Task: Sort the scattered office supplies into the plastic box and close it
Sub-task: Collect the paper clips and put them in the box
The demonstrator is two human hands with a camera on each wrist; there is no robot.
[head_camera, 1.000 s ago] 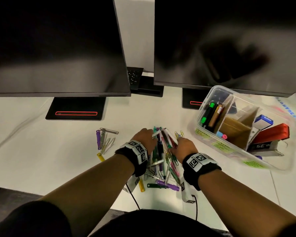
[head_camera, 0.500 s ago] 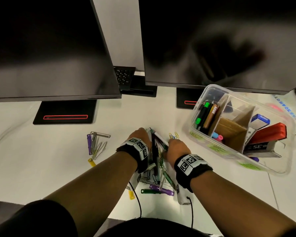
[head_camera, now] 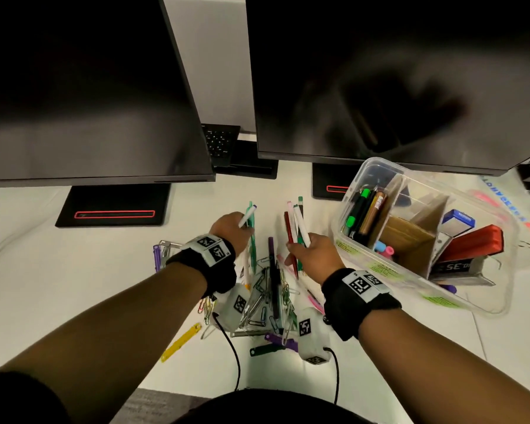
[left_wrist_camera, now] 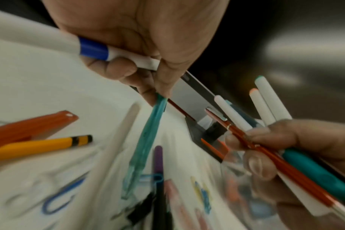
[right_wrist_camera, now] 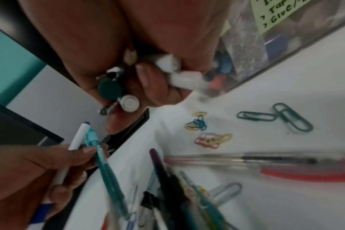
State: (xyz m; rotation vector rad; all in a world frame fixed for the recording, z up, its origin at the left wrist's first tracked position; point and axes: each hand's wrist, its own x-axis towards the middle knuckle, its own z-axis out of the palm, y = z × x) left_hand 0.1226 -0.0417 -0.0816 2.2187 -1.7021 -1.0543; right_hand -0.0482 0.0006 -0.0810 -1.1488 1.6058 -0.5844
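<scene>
My left hand (head_camera: 230,229) grips a white marker (left_wrist_camera: 69,45) with a blue band and a clear teal pen (left_wrist_camera: 146,140), both raised off the desk. My right hand (head_camera: 311,255) grips a bundle of pens (head_camera: 297,228): a red one (left_wrist_camera: 266,157), a teal-barrelled one and white markers. Between the hands a heap of pens and paper clips (head_camera: 270,295) lies on the white desk. The open plastic box (head_camera: 377,272) with cardboard dividers stands to the right of my right hand, holding markers (head_camera: 361,212), a red stapler (head_camera: 475,241) and erasers.
Two dark monitors (head_camera: 89,87) hang over the back of the desk on black stands (head_camera: 114,209). A yellow fastener strip (head_camera: 181,342) and purple clips (head_camera: 156,255) lie to the left. Loose paper clips (right_wrist_camera: 276,117) lie near the box. Wrist cables trail toward the desk's front edge.
Both hands have lifted out of the heap and drawn apart, each now holding up a share of the pens. The heap between them is thinner.
</scene>
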